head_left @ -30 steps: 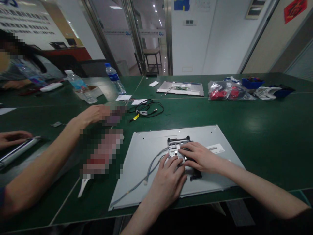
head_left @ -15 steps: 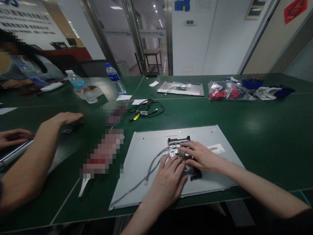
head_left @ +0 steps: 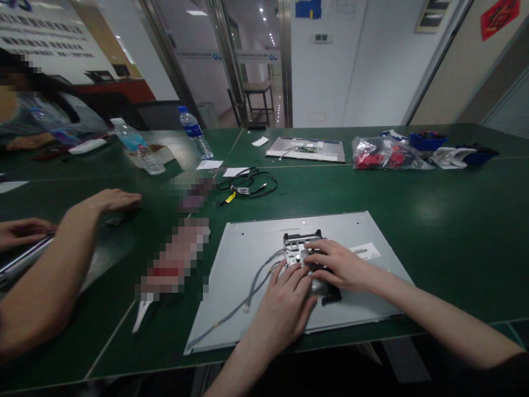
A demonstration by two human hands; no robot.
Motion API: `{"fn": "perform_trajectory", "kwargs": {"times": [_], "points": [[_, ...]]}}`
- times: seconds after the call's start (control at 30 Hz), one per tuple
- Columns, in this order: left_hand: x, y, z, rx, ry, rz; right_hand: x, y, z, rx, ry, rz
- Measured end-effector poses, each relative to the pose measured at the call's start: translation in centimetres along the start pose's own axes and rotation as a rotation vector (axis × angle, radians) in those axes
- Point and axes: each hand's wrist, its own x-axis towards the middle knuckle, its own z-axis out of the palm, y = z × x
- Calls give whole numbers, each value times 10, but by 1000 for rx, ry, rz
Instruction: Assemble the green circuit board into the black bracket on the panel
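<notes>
A flat panel (head_left: 231,259), pale grey like the back of a display, lies on the green table in front of me. On it sits a metal bracket (head_left: 291,242) with black end pieces, and thin grey cables (head_left: 258,278) run from it to the left. My left hand (head_left: 287,298) reaches over the bracket's near side, fingers bent around a smooth grey metal part (head_left: 319,286). From the right, my right hand (head_left: 336,264) has its fingers and thumb on the same part. The two hands' fingertips nearly meet and hide much of it.
Beyond the panel lies a coiled black cable (head_left: 248,190). A smaller panel (head_left: 306,150) and a bag with red items (head_left: 384,154) lie farther back. Bottles (head_left: 194,132) stand at the back left. A co-worker's arm (head_left: 61,259) extends along the left side.
The grey metal part shows more between my hands now, its angle slightly shifted. My hands have barely moved, and the panel stays in place.
</notes>
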Motion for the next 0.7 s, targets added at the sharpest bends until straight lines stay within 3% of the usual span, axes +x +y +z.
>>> {"fn": "perform_trajectory", "kwargs": {"times": [0.7], "points": [[-1, 0, -1, 10, -19, -6, -1, 2, 5, -125, -24, 83]]}}
